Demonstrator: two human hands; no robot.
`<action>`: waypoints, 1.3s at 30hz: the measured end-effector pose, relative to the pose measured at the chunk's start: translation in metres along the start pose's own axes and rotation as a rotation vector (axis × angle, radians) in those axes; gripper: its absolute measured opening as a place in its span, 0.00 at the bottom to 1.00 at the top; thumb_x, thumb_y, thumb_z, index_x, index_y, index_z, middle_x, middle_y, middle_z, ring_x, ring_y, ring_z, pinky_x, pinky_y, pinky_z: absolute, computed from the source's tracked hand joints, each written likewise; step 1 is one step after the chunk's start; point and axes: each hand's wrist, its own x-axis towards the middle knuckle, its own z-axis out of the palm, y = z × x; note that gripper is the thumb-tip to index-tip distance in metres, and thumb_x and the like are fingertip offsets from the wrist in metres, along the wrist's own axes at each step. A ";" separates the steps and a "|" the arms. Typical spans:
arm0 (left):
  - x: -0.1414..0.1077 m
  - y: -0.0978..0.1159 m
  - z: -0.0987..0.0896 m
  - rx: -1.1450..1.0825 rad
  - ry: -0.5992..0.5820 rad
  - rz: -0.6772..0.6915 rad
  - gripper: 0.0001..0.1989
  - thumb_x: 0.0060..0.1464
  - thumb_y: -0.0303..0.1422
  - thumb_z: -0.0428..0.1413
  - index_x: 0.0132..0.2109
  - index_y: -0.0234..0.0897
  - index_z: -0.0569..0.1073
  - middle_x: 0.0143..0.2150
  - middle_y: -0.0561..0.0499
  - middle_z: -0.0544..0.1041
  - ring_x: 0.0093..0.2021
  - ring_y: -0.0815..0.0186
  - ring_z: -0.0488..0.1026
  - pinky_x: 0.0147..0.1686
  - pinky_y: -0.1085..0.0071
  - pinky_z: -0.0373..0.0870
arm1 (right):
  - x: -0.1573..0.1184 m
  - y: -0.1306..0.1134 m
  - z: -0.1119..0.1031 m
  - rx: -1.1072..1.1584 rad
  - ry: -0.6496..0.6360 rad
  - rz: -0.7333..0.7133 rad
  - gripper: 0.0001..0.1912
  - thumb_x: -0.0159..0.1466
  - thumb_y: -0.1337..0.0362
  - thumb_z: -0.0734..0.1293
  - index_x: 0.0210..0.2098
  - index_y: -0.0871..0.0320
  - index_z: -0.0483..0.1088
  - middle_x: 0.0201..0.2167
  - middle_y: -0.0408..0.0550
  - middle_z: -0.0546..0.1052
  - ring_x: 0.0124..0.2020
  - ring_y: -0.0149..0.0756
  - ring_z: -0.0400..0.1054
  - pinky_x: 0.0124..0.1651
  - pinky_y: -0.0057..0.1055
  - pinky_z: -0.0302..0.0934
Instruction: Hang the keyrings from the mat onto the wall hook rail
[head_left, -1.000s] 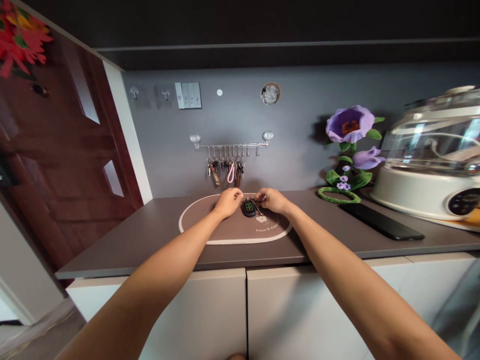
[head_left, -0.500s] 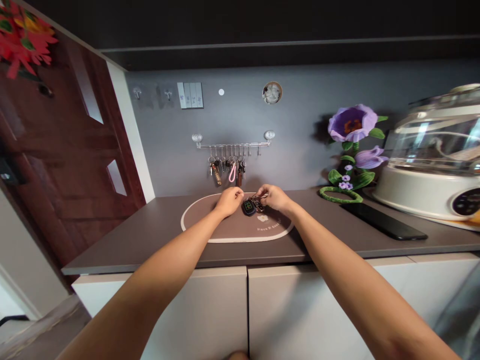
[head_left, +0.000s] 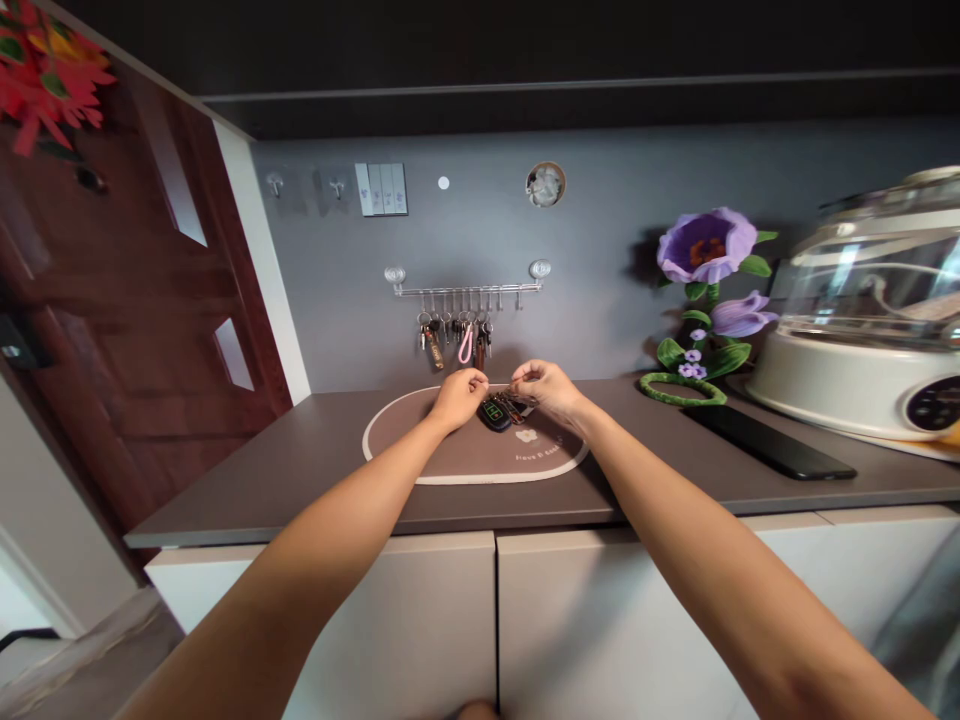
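A bunch of keys with a black key fob [head_left: 494, 412] hangs or rests between my hands, low over the brown oval mat [head_left: 442, 455]; whether it touches the mat is unclear. My left hand [head_left: 460, 398] is closed in a pinch at the left of the bunch, and what its fingertips hold is too small to make out. On the right, my right hand [head_left: 546, 386] pinches the upper part of the bunch, its fingers bent round the rings. Behind them, several keys and a pink strap [head_left: 466, 344] hang from the hook rail [head_left: 465, 290].
At the right a black phone [head_left: 769, 443] lies on the counter [head_left: 300, 490], near a purple knitted flower [head_left: 706, 248] with a green ring base. A white appliance with a clear cover [head_left: 832, 370] stands beyond. A dark shelf [head_left: 480, 60] overhangs the counter.
The key fob has turned and shifted slightly left. My right hand has risen a little, with its fingers repositioned at the bunch. My left hand has barely moved.
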 end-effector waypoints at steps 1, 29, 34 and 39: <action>0.000 0.000 0.000 -0.017 -0.001 -0.012 0.07 0.47 0.28 0.49 0.32 0.33 0.71 0.30 0.50 0.73 0.29 0.71 0.68 0.33 0.74 0.65 | 0.000 -0.001 0.000 0.041 0.005 0.002 0.11 0.43 0.71 0.67 0.26 0.60 0.63 0.19 0.40 0.69 0.19 0.25 0.63 0.26 0.25 0.60; 0.004 0.012 -0.012 -0.846 -0.236 -0.367 0.10 0.42 0.35 0.57 0.32 0.33 0.73 0.30 0.49 0.74 0.29 0.71 0.69 0.31 0.74 0.61 | 0.004 -0.028 0.009 0.568 0.142 -0.148 0.15 0.42 0.71 0.72 0.25 0.58 0.63 0.22 0.40 0.73 0.28 0.27 0.70 0.39 0.26 0.65; 0.004 0.013 -0.018 -0.982 -0.274 -0.376 0.11 0.37 0.34 0.61 0.31 0.33 0.72 0.27 0.52 0.72 0.27 0.73 0.68 0.30 0.76 0.61 | 0.006 -0.028 0.015 0.589 0.103 -0.173 0.15 0.42 0.70 0.72 0.25 0.58 0.63 0.22 0.40 0.72 0.28 0.27 0.70 0.39 0.26 0.64; 0.009 0.005 -0.026 -0.994 -0.256 -0.397 0.11 0.36 0.31 0.62 0.30 0.33 0.71 0.26 0.54 0.72 0.25 0.76 0.67 0.28 0.77 0.60 | 0.007 -0.030 0.019 0.600 0.085 -0.200 0.14 0.43 0.69 0.72 0.26 0.58 0.63 0.23 0.39 0.72 0.29 0.26 0.69 0.39 0.26 0.64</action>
